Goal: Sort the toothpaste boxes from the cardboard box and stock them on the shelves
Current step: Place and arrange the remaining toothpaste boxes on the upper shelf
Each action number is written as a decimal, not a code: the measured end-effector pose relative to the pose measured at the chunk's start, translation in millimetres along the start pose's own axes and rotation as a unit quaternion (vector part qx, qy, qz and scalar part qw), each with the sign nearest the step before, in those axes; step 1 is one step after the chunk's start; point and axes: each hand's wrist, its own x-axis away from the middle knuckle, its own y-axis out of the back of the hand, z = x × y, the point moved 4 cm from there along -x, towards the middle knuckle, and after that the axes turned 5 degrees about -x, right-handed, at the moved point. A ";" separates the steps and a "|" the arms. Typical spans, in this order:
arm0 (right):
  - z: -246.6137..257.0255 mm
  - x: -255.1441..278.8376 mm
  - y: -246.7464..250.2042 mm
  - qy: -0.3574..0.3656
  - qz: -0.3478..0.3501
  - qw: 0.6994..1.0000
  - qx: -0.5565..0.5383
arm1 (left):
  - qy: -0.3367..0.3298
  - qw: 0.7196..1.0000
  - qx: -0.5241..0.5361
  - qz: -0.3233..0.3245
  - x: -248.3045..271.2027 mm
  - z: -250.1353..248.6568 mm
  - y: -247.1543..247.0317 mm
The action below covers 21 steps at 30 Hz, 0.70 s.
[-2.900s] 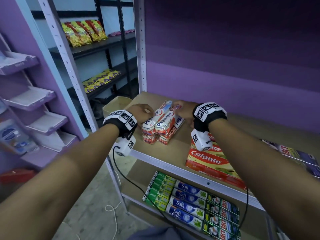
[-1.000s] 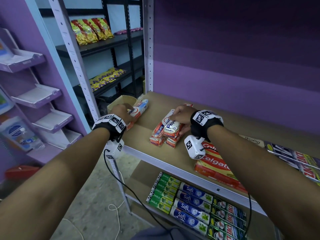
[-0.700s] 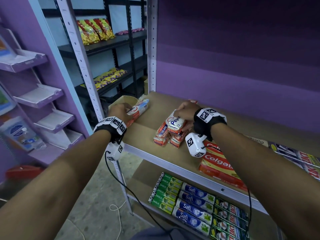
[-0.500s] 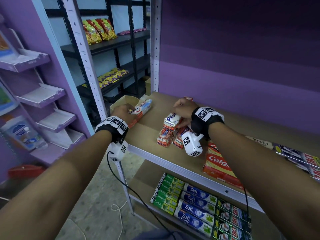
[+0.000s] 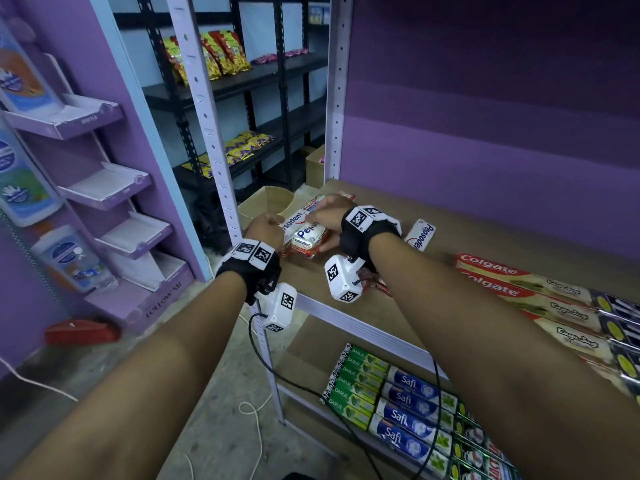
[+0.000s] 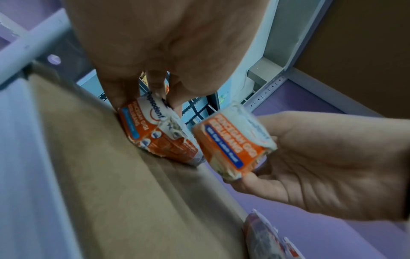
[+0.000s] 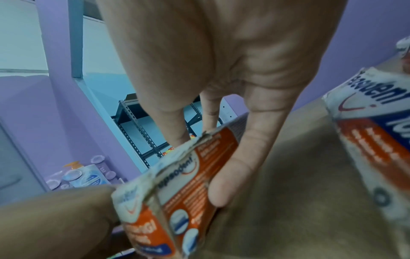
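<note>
Right hand (image 5: pixel 327 211) has carried red-white Pepsodent carton (image 5: pixel 309 235) to 10 o'clock shelf corner, pinching it — left hand (image 5: pixel 265 228) grips neighbouring carton (image 6: pixel 142 121); row consolidating.

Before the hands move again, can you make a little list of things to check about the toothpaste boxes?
1. Left hand has a hold: ok, its fingers grip a Pepsodent box that sits on the shelf.
2. Right hand has a hold: ok, it holds a second Pepsodent box, lifted just beside the first.
3. The two boxes lined up together: not ok, there is a gap between them.
4. Room on the shelf: ok, bare board shows in front of them.
5. Box ends tidy: not ok, the edges look worn and crumpled.
6. Other brands kept apart: ok, the Colgate boxes lie further right.
</note>
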 end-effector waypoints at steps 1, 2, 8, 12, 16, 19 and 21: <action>-1.5 -1.4 -3.7 -0.006 0.007 1.000 -0.005 | -0.009 1.000 -0.002 -0.002 0.5 -0.8 -0.5; -3.8 -3.1 -6.6 -0.013 0.016 1.000 -0.010 | -0.019 1.000 -0.010 -0.007 1.2 -1.9 -0.4; -13.3 -6.1 -9.1 -0.011 0.040 0.999 0.001 | -0.061 0.996 -0.063 -0.026 8.9 -6.5 2.5; -20.1 -1.5 -5.0 -0.054 0.023 0.997 -0.052 | -0.090 0.988 -0.128 -0.008 12.3 -12.1 1.9; -20.5 6.7 11.2 -0.038 0.022 0.998 -0.041 | -0.139 0.969 -0.204 0.001 17.8 -19.6 -0.9; -15.6 15.7 28.0 -0.016 0.021 0.999 -0.045 | -0.200 0.947 -0.250 0.009 25.8 -34.5 -5.5; -14.9 24.1 44.5 -0.022 0.000 0.997 -0.074 | -0.234 0.929 -0.285 0.021 31.9 -48.1 -10.6</action>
